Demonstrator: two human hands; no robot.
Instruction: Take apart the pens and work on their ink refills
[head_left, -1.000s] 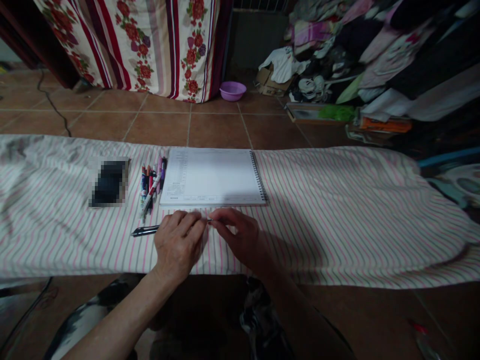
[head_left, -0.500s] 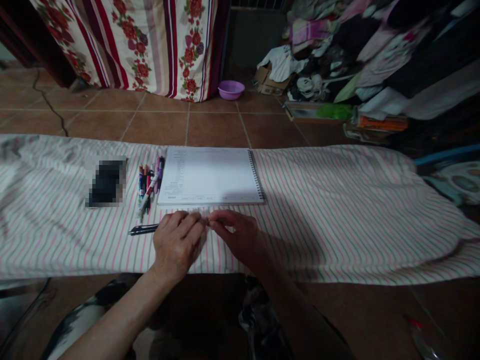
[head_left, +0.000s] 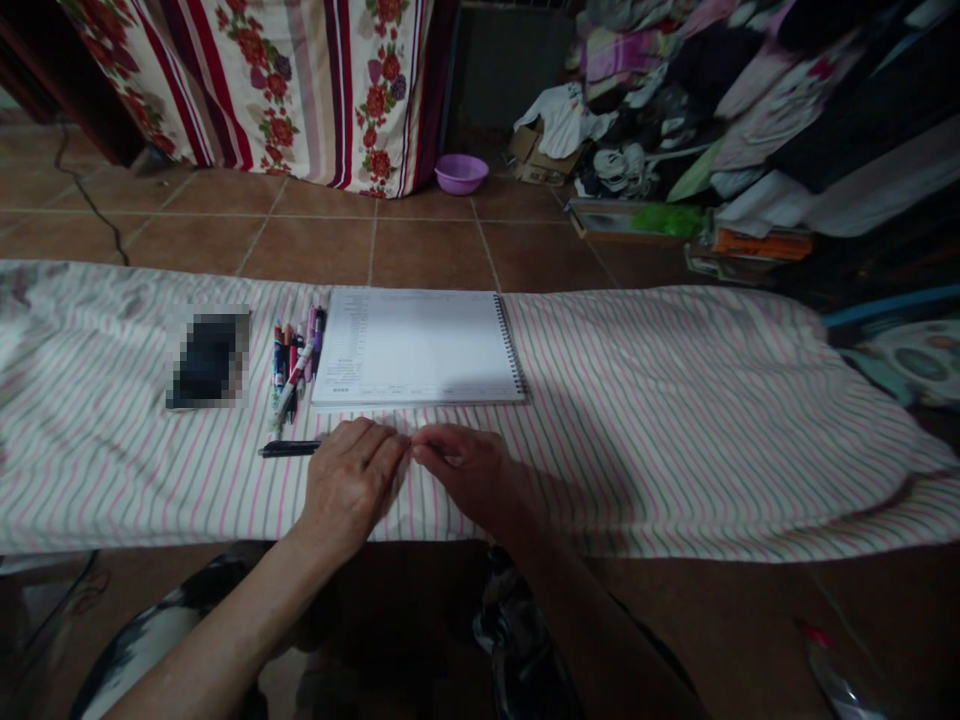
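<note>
My left hand (head_left: 351, 475) is closed around a black pen (head_left: 289, 449), whose back end sticks out to the left. Thumb and forefinger of my right hand (head_left: 474, 474) are pinched together at the pen's other end, touching the left fingertips; the small part between them is mostly hidden. Just beyond both hands lies a spiral-bound pad (head_left: 431, 345), open at a white page with printed lines along its left and bottom edges. To its left is a bunch of several coloured pens (head_left: 292, 365).
A striped cloth (head_left: 660, 420) covers the long low surface. A dark, pixelated flat object (head_left: 208, 358) lies on its left part. Past it, on the tiled floor, stand a purple basin (head_left: 461, 175), a floral curtain (head_left: 315, 90) and a heap of clothes and boxes (head_left: 637, 100).
The pen's back end has swung slightly away from me and lies more level. Both hands stay together, with the right fingers bent a little closer. The whole view has shifted slightly.
</note>
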